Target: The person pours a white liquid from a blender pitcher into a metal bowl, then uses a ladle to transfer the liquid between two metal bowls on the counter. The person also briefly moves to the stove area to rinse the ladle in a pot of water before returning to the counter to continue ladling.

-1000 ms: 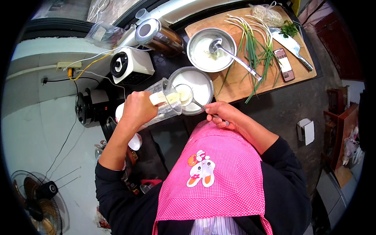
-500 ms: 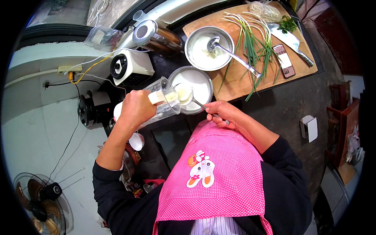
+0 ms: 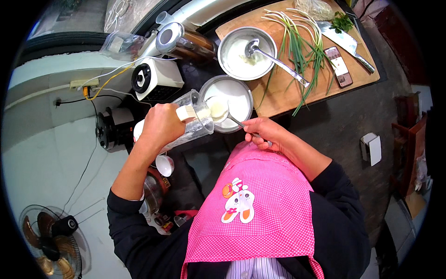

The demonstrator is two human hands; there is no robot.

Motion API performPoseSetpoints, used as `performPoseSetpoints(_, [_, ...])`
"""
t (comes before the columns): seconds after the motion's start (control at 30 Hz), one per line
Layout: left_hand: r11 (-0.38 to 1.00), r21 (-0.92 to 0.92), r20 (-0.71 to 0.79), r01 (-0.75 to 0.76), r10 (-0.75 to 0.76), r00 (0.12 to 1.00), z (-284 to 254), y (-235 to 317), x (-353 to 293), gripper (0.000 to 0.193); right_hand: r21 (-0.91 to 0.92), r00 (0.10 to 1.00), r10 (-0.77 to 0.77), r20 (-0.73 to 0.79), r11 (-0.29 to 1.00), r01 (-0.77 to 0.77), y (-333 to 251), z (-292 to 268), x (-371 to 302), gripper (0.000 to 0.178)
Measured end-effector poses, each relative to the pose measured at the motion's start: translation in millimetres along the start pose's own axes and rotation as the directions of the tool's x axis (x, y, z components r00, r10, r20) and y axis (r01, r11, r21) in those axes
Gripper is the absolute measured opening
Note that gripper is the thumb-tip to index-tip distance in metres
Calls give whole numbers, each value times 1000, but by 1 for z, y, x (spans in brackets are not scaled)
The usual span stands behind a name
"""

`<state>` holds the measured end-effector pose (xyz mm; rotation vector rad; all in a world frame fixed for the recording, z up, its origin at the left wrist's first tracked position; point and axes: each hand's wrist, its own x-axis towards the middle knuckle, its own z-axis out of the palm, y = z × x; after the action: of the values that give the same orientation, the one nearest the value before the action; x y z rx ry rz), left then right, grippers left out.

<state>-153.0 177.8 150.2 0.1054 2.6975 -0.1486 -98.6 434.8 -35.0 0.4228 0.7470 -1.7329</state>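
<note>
My left hand (image 3: 161, 124) is closed round the white handle of a clear blender jug (image 3: 200, 122), tipped on its side with its mouth to the right. Whitish residue coats the inside of the jug. Between thumb and fingers, my right hand (image 3: 264, 133) grips the thin handle of a ladle (image 3: 236, 122). The ladle's round bowl sits at the jug's mouth and carries something pale and creamy. Below both is a metal pot (image 3: 251, 103) of white liquid. Just behind it, a metal bowl (image 3: 271, 43) holds more white stuff and a second ladle (image 3: 278, 63).
Green onions (image 3: 302, 51), a cleaver (image 3: 344, 41), leafy herbs (image 3: 342, 22) and a phone (image 3: 339, 67) lie on the wooden board (image 3: 269, 106). Left of the pot stand a blender base (image 3: 160, 76) and a dark canister (image 3: 186, 41). Cords (image 3: 104, 74) run along the wall; a fan (image 3: 51, 242) stands lower left.
The whole view has shifted slightly. Both hands, the jug and the ladle keep nearly the same places over the pot.
</note>
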Motion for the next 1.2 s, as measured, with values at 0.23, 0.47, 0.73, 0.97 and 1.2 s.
performPoseSetpoints(0.23, [998, -56, -19, -10, 9, 1000, 1, -1, -3, 29, -5, 1000, -7, -9, 1000, 7, 1, 1, -1, 41])
performPoseSetpoints(0.47, [983, -182, -120, -31, 9, 993, 22, -25, -13, 27, -58, 998, -17, -63, 998, 14, -3, 8, -7, 42])
performPoseSetpoints(0.73, [853, -521, -282, -27, -142, 949, 60, -71, -50, 28, -24, 998, -27, -65, 999, 25, -5, 15, -13, 28])
performPoseSetpoints(0.97, [646, -761, -371, -58, -361, 856, 125, -121, -89, 19, 25, 997, -16, -79, 1000, 18, -1, 14, -11, 26])
performPoseSetpoints(1.2, [122, -964, -262, -236, -592, 762, 211, -159, -115, 26, -29, 989, -53, -141, 998, 49, 1, 26, -19, 27])
